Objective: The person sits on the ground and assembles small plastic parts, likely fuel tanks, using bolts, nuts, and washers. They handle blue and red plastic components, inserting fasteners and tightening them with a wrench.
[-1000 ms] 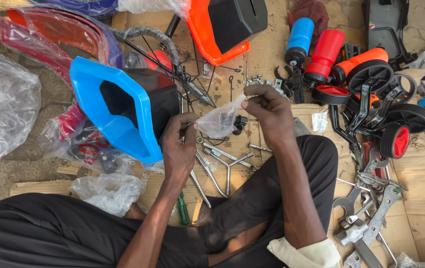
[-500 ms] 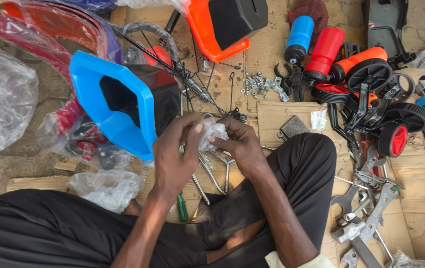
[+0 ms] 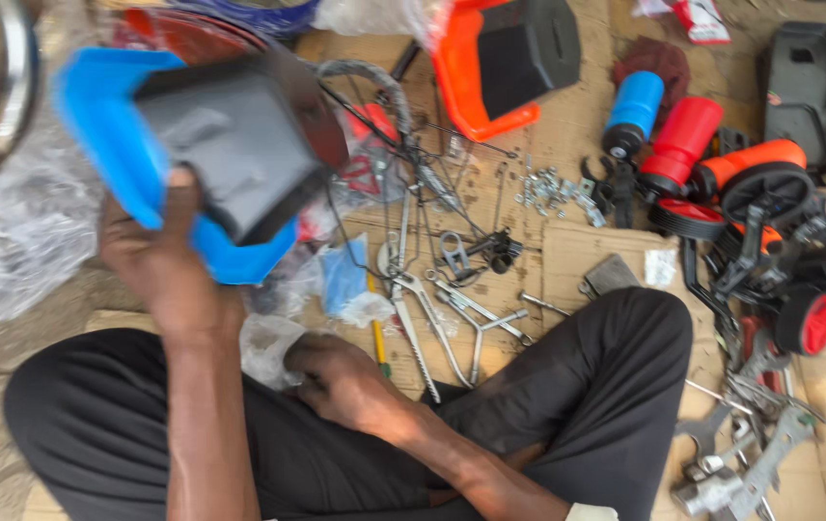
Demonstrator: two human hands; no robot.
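Gripping the blue and black seat shell [image 3: 206, 145] by its lower edge, the left hand [image 3: 157, 256] holds it raised and motion-blurred over the cardboard [image 3: 577, 256]. The right hand [image 3: 341, 378] rests curled on the lap, possibly pinching a clear plastic bag [image 3: 263, 347], its fingertips hidden. Spanners [image 3: 452, 314] lie just beyond.

My left grip [image 3: 157, 256] holds up the blue seat shell [image 3: 104, 125], a moulded plastic piece with a dark grey padded insert [image 3: 230, 145] set in it. The seat is lifted clear of the floor, tilted, its lower blue edge against my palm. My right grip [image 3: 341, 381] rests low by my lap, fingers curled on a crumpled clear plastic bag [image 3: 268, 347].
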